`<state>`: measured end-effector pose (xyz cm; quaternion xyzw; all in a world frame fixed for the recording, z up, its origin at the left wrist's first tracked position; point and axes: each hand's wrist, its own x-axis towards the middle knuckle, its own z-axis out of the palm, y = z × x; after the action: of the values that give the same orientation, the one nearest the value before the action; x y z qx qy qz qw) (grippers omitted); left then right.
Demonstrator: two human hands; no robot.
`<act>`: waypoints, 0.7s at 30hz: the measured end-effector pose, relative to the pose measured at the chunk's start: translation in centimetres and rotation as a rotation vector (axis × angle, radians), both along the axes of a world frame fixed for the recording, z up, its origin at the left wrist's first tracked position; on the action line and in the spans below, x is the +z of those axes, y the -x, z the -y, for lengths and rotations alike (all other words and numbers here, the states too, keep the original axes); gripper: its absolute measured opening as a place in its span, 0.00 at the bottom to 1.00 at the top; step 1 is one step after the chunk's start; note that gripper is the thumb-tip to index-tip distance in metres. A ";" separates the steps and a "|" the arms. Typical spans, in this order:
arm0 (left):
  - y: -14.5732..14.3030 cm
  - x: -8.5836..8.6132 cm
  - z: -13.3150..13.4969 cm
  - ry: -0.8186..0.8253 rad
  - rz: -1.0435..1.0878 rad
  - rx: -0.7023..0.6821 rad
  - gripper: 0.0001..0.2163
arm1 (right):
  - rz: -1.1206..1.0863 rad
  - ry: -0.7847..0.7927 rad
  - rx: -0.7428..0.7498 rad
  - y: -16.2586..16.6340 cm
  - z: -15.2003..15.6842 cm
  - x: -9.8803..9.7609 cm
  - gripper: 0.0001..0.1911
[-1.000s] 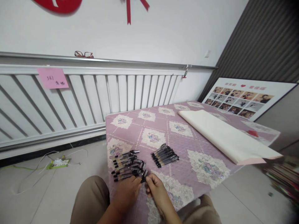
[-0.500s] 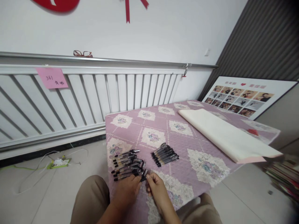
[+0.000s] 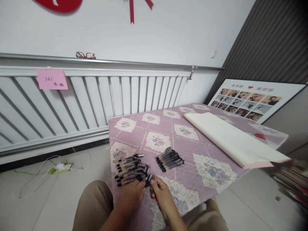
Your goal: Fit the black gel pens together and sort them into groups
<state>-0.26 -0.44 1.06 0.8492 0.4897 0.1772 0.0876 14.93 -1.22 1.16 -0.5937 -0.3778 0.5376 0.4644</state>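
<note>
Both hands meet over the near left part of the table. My left hand is closed, its fingers around a black pen whose end with the clip shows between the hands. My right hand pinches at that same pen end with thumb and forefinger; its fingertips are partly hidden. Just beyond my left hand lies a loose group of clear-barrelled black pens, pointing slightly different ways. Farther right, a second group of pens lies side by side in a neat slanting row.
A purple flowered cloth covers the table. Across its right side lies a folded cream sheet near a red item. A photo board leans behind. A white radiator stands along the wall; a power strip lies on the floor.
My hands and the pens stay almost where they were. The pink note on the radiator has swung slightly left and up.
</note>
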 end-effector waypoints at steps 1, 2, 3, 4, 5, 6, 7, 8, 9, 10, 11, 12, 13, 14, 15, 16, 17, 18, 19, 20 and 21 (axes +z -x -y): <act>0.0 0.0 0.0 0.002 -0.003 -0.001 0.11 | -0.004 -0.001 0.003 0.0 0.0 0.0 0.19; 0.0 0.0 0.0 0.002 -0.004 -0.002 0.11 | -0.006 0.000 0.005 0.0 0.0 0.1 0.19; 0.0 0.0 0.0 0.000 -0.005 -0.003 0.12 | -0.008 0.002 0.005 0.0 0.0 0.1 0.19; 0.0 -0.1 0.0 -0.004 -0.004 -0.002 0.12 | -0.009 0.005 0.003 0.0 0.1 0.2 0.19; 0.0 -0.2 0.0 -0.007 -0.004 -0.002 0.12 | -0.009 0.007 0.000 0.0 0.1 0.2 0.18; 0.0 -0.2 0.0 -0.008 -0.003 0.000 0.12 | -0.008 0.006 -0.002 0.0 0.1 0.3 0.18; 0.0 -0.3 0.0 -0.009 -0.002 0.005 0.11 | -0.007 0.003 -0.006 0.0 0.0 0.3 0.18; 0.0 -0.4 -0.1 -0.009 -0.001 0.012 0.11 | -0.006 0.001 -0.009 0.0 0.0 0.3 0.18; 0.0 -0.4 -0.1 -0.009 0.002 0.022 0.11 | -0.002 0.001 -0.011 0.0 0.0 0.2 0.18; 0.0 -0.4 -0.1 -0.012 0.006 0.031 0.11 | 0.005 0.003 -0.018 0.0 0.0 0.2 0.18; 0.0 -0.4 -0.1 -0.016 0.013 0.034 0.11 | 0.011 0.008 -0.025 0.0 0.0 0.1 0.18; 0.0 -0.3 0.0 -0.023 0.022 0.031 0.11 | 0.016 0.015 -0.032 0.1 0.0 0.0 0.19; 0.0 -0.3 0.0 -0.031 0.030 0.022 0.11 | 0.020 0.022 -0.037 0.1 0.0 -0.1 0.19; 0.0 -0.3 0.0 -0.038 0.037 0.014 0.11 | 0.023 0.026 -0.037 0.1 -0.1 -0.2 0.19; 0.0 -0.3 0.0 -0.041 0.039 0.009 0.11 | 0.024 0.028 -0.035 0.2 -0.1 -0.3 0.19; 0.1 -0.3 0.0 -0.040 0.036 0.006 0.11 | 0.025 0.029 -0.030 0.2 -0.1 -0.4 0.19; 0.1 -0.3 0.0 -0.035 0.030 0.008 0.11 | 0.026 0.029 -0.026 0.2 -0.2 -0.4 0.19; 0.1 -0.3 0.0 -0.029 0.023 0.010 0.11 | 0.026 0.029 -0.024 0.2 -0.2 -0.4 0.18; 0.1 -0.3 0.0 -0.022 0.015 0.008 0.11 | 0.023 0.027 -0.023 0.1 -0.2 -0.3 0.18; 0.1 -0.3 0.0 -0.017 0.007 0.005 0.11 | 0.017 0.024 -0.019 0.1 -0.2 -0.2 0.17; 0.0 -0.3 0.0 -0.011 -0.001 0.002 0.11 | 0.007 0.018 -0.015 0.0 -0.2 -0.1 0.17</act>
<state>-0.30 -0.42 0.75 0.8492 0.4898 0.1795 0.0825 14.89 -1.04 1.05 -0.6027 -0.3699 0.5355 0.4618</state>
